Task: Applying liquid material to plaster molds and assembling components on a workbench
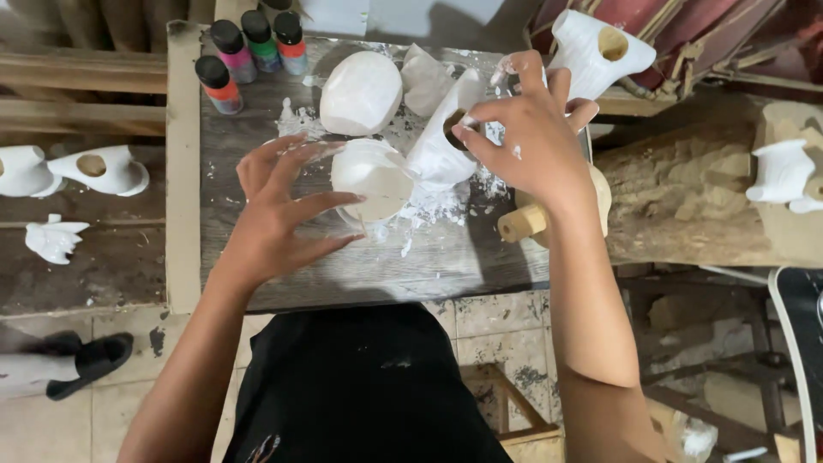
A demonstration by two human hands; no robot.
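Right hand (536, 129) clamps the white plaster piece (441, 141) – long axis toward 1 o'clock; left hand (279, 210), fingers spread, touches the round mould (373, 178) at its 9 o'clock.

Right hand (536, 129) grips a white plaster figure (441, 141); left hand (279, 214) spreads open beside a white bowl (373, 180)

We see one head view, looking steeply down and close over the workbench (257, 283), our lap at the bottom edge.
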